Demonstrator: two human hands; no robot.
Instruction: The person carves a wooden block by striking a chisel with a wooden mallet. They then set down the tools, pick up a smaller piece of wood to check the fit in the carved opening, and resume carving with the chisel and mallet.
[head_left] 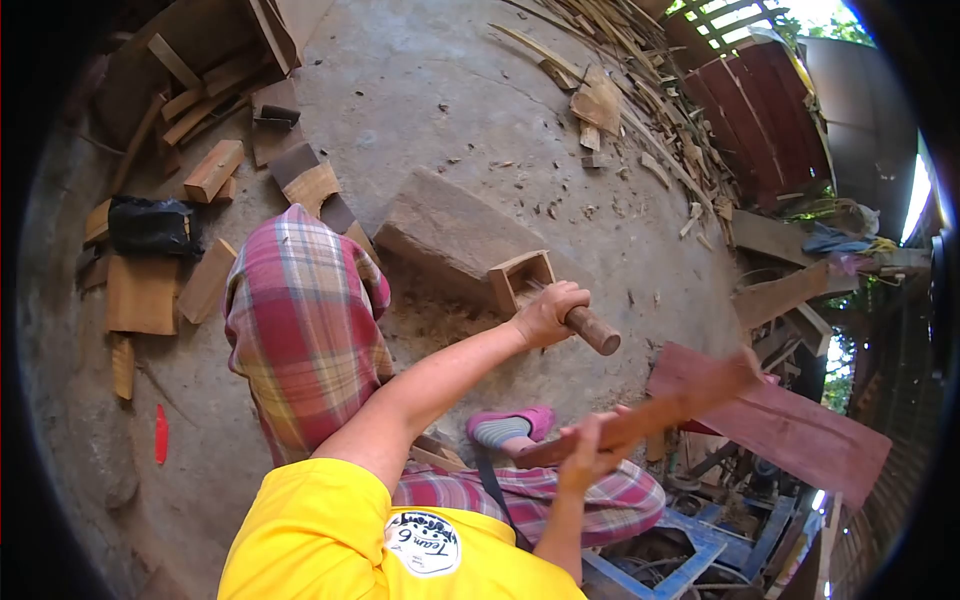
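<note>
My left hand is wrapped round a round wooden handle over the floor. Just beyond it, a small open wooden box stands against a large wooden block; whether the handle's far end reaches into the box is hidden. Nearer my body, my right hand grips a long reddish-brown wooden piece, blurred toward its far right end. That piece is raised above my leg and slants up to the right.
Wood blocks and a black-wrapped bundle lie at left. Wood scraps line the upper right. A reddish board lies at right, above a blue metal frame. A red object is on the floor.
</note>
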